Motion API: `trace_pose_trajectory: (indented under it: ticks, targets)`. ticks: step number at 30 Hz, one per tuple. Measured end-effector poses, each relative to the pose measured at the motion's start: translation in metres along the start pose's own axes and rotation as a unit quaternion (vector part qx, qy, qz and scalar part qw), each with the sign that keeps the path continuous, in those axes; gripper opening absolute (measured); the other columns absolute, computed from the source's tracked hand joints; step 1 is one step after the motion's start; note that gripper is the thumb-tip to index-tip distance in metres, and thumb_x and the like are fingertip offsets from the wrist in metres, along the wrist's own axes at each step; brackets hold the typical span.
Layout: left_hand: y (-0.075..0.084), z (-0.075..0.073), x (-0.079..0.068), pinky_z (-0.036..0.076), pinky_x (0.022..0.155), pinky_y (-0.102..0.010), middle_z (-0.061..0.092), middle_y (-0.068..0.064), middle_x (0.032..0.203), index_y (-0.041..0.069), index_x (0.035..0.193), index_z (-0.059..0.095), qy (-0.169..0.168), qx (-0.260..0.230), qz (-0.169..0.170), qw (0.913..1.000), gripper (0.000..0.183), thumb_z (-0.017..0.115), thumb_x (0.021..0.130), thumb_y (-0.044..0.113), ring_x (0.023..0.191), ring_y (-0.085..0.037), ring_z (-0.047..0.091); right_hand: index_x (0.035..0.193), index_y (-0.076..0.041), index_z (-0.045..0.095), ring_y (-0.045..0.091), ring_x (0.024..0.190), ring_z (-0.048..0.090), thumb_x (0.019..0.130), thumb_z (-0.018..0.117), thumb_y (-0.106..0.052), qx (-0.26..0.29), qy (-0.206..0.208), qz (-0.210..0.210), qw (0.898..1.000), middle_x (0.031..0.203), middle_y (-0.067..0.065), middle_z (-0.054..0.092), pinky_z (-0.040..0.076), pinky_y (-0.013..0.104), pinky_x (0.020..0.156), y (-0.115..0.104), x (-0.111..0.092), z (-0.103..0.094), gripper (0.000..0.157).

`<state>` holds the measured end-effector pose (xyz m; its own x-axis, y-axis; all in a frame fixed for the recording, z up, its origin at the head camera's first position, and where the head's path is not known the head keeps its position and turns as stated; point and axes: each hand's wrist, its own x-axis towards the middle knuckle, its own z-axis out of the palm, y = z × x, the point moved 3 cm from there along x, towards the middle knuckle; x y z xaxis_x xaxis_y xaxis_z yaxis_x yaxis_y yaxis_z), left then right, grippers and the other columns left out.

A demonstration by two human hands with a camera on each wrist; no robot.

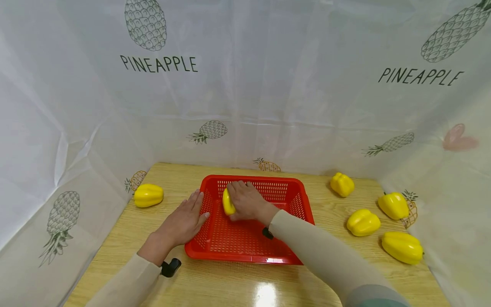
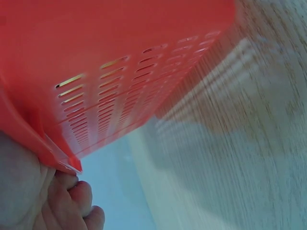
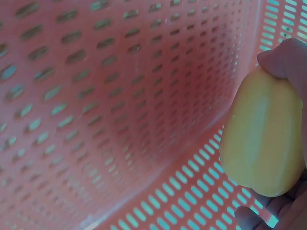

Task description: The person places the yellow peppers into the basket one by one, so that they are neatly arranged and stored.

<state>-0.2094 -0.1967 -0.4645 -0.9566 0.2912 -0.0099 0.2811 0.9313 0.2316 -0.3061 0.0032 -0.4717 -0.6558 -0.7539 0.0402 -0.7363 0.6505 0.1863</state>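
Note:
A red plastic basket with slotted walls stands on the wooden table. Inside it, toward the back left, my right hand grips a yellow bell pepper. In the right wrist view, the thumb lies at one end of the pepper and fingers wrap beneath the other, low over the slotted floor. My left hand rests on the basket's left rim, its fingers straight and the thumb reaching over the inside. Seen from the left wrist, that palm touches the rim from outside.
On the left of the table lies another yellow bell pepper. Several more are spread at the right, among them one pepper near the back and another by the right edge. A white pineapple-print sheet encloses the table's back and sides.

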Motion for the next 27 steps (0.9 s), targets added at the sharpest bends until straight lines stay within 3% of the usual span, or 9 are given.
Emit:
trace_pose_trajectory:
  ticks: [8, 19, 27]
  targets:
    - [0.004, -0.002, 0.001, 0.027, 0.127, -0.061, 0.023, -0.027, 0.172, -0.01, 0.163, 0.024, -0.002, 0.001, -0.001, 1.0, 0.075, 0.05, 0.112, 0.038, 0.16, -0.043, 0.024, 0.149, -0.008, 0.043, 0.025, 0.125, 0.057, 0.088, 0.07, -0.066, -0.009, -0.027, 0.015, 0.999, 0.136, 0.008, 0.057, 0.051, 0.044, 0.108, -0.005, 0.006, 0.011, 0.089]
    - [0.007, -0.005, 0.005, 0.026, 0.128, -0.06, 0.021, -0.026, 0.173, -0.009, 0.163, 0.024, -0.01, -0.006, 0.002, 0.9999, 0.076, 0.05, 0.111, 0.039, 0.16, -0.043, 0.023, 0.146, -0.008, 0.044, 0.022, 0.119, 0.057, 0.086, 0.073, -0.065, 0.005, -0.021, 0.027, 0.999, 0.133, 0.006, 0.058, 0.053, 0.039, 0.097, -0.008, 0.008, 0.022, 0.088]
    - [0.006, -0.005, 0.008, 0.026, 0.128, -0.061, 0.022, -0.026, 0.172, -0.009, 0.163, 0.024, -0.015, -0.006, 0.004, 0.9999, 0.075, 0.05, 0.112, 0.039, 0.16, -0.044, 0.024, 0.151, -0.007, 0.041, 0.025, 0.128, 0.055, 0.086, 0.074, -0.064, 0.007, -0.026, 0.04, 0.999, 0.14, 0.007, 0.057, 0.052, 0.043, 0.105, -0.01, 0.009, 0.025, 0.092]
